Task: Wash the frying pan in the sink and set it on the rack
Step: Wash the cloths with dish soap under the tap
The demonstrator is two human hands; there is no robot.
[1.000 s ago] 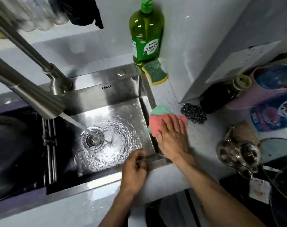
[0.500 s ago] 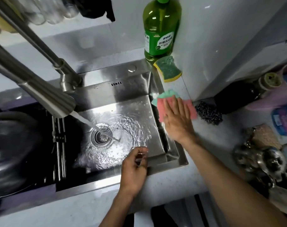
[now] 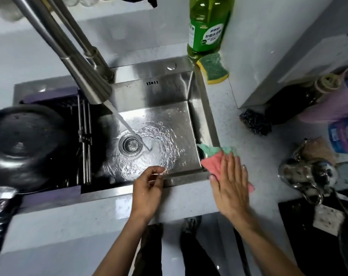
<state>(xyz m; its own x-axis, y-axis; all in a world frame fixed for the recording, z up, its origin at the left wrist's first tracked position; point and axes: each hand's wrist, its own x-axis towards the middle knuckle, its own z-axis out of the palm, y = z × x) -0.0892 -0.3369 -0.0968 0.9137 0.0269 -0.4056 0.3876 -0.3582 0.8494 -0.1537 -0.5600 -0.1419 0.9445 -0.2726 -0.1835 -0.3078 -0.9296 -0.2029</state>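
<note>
The frying pan (image 3: 24, 148) sits upturned on the rack (image 3: 83, 140) at the sink's (image 3: 207, 120) left end. The right hand (image 3: 228, 182) presses straight fingers on a cloth (image 3: 215, 160) at the sink's right rim; wipe with even pressure. The left hand (image 3: 149, 188) pinches something too small to identify.

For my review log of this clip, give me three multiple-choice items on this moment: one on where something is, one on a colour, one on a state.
1. Where is the frying pan?
A. On the rack over the sink's left part
B. Under the running water
C. On the counter by the soap bottle

2. What colours is the cloth under the right hand?
A. Blue and white
B. Pink and green
C. All yellow

3. What is the state of the faucet?
A. Off
B. Running into the sink near the drain
C. Removed

Answers: 1 A, the pan sits bottom up at the left over the rack bars. 2 B, pink cloth with a green edge shows beyond the flat fingers. 3 B, a stream falls beside the drain and ripples spread.
</note>
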